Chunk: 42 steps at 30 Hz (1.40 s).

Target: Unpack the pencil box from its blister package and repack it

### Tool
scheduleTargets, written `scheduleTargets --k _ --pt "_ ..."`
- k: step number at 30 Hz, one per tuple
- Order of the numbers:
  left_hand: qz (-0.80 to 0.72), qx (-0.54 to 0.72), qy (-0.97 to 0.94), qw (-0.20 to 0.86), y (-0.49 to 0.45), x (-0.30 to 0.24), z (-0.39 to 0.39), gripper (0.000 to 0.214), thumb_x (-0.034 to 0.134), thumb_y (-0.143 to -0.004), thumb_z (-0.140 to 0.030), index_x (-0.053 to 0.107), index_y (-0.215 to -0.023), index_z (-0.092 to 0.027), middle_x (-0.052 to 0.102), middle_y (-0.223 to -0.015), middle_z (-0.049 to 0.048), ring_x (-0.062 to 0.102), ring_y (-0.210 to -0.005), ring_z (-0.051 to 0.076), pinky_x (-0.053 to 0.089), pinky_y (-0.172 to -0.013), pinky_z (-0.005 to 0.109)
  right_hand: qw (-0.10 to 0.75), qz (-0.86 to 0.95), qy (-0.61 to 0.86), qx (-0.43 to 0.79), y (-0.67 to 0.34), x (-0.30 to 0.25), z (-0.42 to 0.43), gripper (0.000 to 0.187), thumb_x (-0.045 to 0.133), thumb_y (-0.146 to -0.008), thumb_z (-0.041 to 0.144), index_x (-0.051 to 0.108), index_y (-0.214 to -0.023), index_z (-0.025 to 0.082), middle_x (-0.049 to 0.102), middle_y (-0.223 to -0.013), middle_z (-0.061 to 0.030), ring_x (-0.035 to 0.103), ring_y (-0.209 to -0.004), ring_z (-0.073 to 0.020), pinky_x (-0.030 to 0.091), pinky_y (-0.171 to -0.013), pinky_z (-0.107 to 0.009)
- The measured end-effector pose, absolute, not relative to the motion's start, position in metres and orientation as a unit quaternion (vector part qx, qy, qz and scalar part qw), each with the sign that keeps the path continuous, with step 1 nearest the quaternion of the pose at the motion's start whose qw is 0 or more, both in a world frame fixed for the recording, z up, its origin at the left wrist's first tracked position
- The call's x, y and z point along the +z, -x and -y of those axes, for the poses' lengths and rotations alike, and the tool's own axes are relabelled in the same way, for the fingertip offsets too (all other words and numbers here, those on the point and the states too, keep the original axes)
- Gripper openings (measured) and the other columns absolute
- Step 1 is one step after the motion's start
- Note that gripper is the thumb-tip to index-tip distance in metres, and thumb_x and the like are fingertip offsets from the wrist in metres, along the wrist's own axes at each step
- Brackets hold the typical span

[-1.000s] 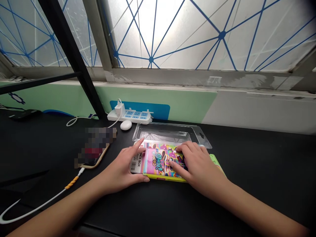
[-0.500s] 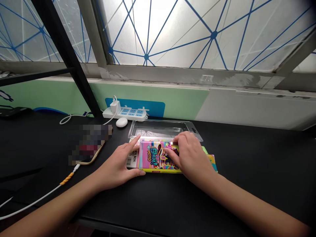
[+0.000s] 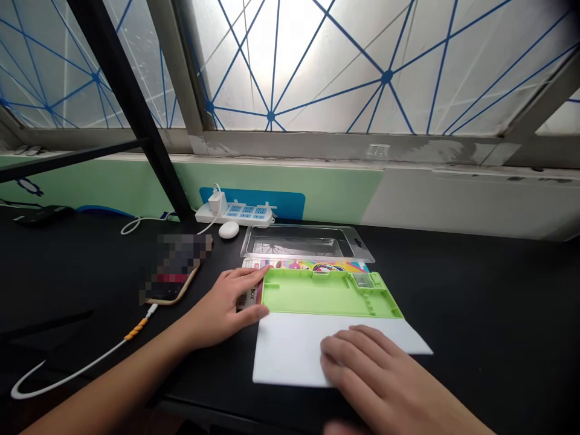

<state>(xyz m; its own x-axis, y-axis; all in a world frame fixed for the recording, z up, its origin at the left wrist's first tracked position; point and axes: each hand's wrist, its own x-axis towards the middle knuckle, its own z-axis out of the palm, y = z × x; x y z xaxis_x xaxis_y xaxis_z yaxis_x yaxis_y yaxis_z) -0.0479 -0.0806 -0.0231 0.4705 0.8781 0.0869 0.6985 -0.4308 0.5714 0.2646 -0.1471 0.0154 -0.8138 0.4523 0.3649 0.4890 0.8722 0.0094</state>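
Note:
A pencil box [image 3: 326, 293] lies open on the black desk [image 3: 475, 302], showing a green moulded tray inside. Its lid [image 3: 294, 347], white on the inner face, is folded flat toward me. My right hand [image 3: 367, 368] rests on that lid with fingers stretched flat. My left hand [image 3: 231, 299] holds the box's left end, thumb at the front corner and fingers along the far corner. Under the box lies a colourful printed card [image 3: 308, 264]. A clear plastic blister shell [image 3: 308, 243] sits just behind it.
A phone [image 3: 174, 272] on a white cable [image 3: 86, 365] lies to the left. A white power strip [image 3: 235, 212] with a charger and a small white oval object [image 3: 229, 229] stand by the wall. A black diagonal frame bar [image 3: 131, 109] rises at the left.
The pencil box was closed under both hands. My right hand has swung the lid open toward me and now lies flat on it. My left hand stays at the left end.

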Motion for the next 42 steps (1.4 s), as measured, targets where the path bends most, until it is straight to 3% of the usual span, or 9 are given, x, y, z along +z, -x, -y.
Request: scheduleTargets --k 4,7,11,16,21,26,29,37,42 --pt "-0.486 0.164 -0.828 0.227 0.043 -0.018 0.082 0.086 0.067 -0.093 -0.060 0.031 -0.164 -0.028 0.044 -0.164 0.0087 0.037 -0.150 0.037 0.031 -0.122 0.054 0.124 0.952 0.277 0.028 -0.312 0.005 0.142 0.062 0.072 -0.086 0.061 0.061 -0.138 0.029 0.059 -0.152 -0.0116 0.061 -0.132 -0.0375 0.057 -0.102 -0.049" --pt "-0.492 0.147 -0.824 0.240 0.042 -0.015 0.081 0.084 0.062 -0.095 -0.060 0.030 -0.165 -0.025 0.041 -0.166 0.0085 0.036 -0.151 0.036 0.031 -0.122 0.053 0.152 0.910 0.384 0.043 -0.357 -0.010 0.125 0.096 0.079 -0.077 0.066 0.038 -0.159 0.037 0.034 -0.169 -0.0117 0.042 -0.147 -0.0473 0.049 -0.109 -0.065" --pt "-0.485 0.151 -0.827 0.242 0.043 -0.016 0.079 0.072 0.043 -0.103 -0.062 0.031 -0.164 -0.025 0.040 -0.167 0.0071 0.037 -0.150 0.035 0.031 -0.122 0.054 0.150 0.848 0.481 0.163 -0.392 -0.033 0.107 0.118 0.083 -0.072 0.064 0.014 -0.166 0.040 0.020 -0.174 -0.0097 0.035 -0.150 -0.0465 0.047 -0.111 -0.063" --pt "-0.488 0.195 -0.810 0.260 0.049 -0.022 0.080 0.067 0.016 -0.108 -0.063 0.039 -0.161 -0.030 0.047 -0.163 0.0038 0.042 -0.146 0.034 0.031 -0.122 0.055 0.220 0.779 0.525 0.262 -0.389 -0.041 0.100 0.092 0.072 -0.082 0.064 0.033 -0.160 0.035 0.046 -0.163 -0.0107 0.047 -0.145 -0.0413 0.045 -0.115 -0.056" --pt "-0.496 0.227 -0.795 0.265 0.054 -0.028 0.081 0.074 0.012 -0.104 -0.069 0.040 -0.161 -0.032 0.049 -0.161 0.0039 0.042 -0.147 0.035 0.036 -0.121 0.053 0.277 0.744 0.539 0.282 -0.383 -0.037 0.096 0.058 0.054 -0.096 0.061 0.049 -0.145 0.032 0.057 -0.153 -0.0115 0.057 -0.137 -0.0361 0.051 -0.110 -0.051" --pt "-0.464 0.226 -0.820 0.246 0.054 -0.035 0.082 0.100 0.045 -0.090 -0.084 0.012 -0.168 -0.030 0.049 -0.160 0.0122 0.042 -0.148 0.039 0.039 -0.118 0.057 0.240 0.758 0.559 0.235 -0.380 -0.043 0.094 0.082 0.073 -0.083 0.062 0.039 -0.151 0.031 0.054 -0.154 -0.0142 0.054 -0.139 -0.0379 0.047 -0.113 -0.058" --pt "-0.462 0.226 -0.833 0.205 0.050 -0.037 0.088 0.109 0.070 -0.085 -0.071 0.010 -0.168 -0.034 0.048 -0.161 0.0135 0.047 -0.146 0.037 0.044 -0.116 0.054 0.259 0.756 0.554 0.234 -0.376 -0.043 0.096 0.079 0.076 -0.082 0.061 0.044 -0.148 0.032 0.060 -0.149 -0.0127 0.058 -0.135 -0.0377 0.050 -0.111 -0.057" --pt "-0.478 0.395 -0.773 0.136 0.017 -0.002 0.062 0.095 0.076 -0.088 -0.054 0.023 -0.165 -0.031 0.055 -0.154 0.0135 0.062 -0.132 0.036 0.053 -0.110 0.052 0.400 0.735 0.503 0.216 -0.359 -0.012 0.066 0.071 0.078 -0.081 0.058 0.051 -0.140 0.032 0.063 -0.142 -0.0108 0.063 -0.127 -0.0362 0.056 -0.105 -0.054" --pt "-0.493 0.443 -0.747 0.052 0.006 0.021 0.011 0.084 0.077 -0.087 -0.050 0.039 -0.158 -0.024 0.054 -0.153 0.0152 0.052 -0.140 0.040 0.043 -0.116 0.058 0.440 0.734 0.469 0.220 -0.339 0.002 0.001 0.070 0.080 -0.079 0.056 0.051 -0.136 0.029 0.061 -0.142 -0.0116 0.062 -0.127 -0.0358 0.050 -0.109 -0.056"
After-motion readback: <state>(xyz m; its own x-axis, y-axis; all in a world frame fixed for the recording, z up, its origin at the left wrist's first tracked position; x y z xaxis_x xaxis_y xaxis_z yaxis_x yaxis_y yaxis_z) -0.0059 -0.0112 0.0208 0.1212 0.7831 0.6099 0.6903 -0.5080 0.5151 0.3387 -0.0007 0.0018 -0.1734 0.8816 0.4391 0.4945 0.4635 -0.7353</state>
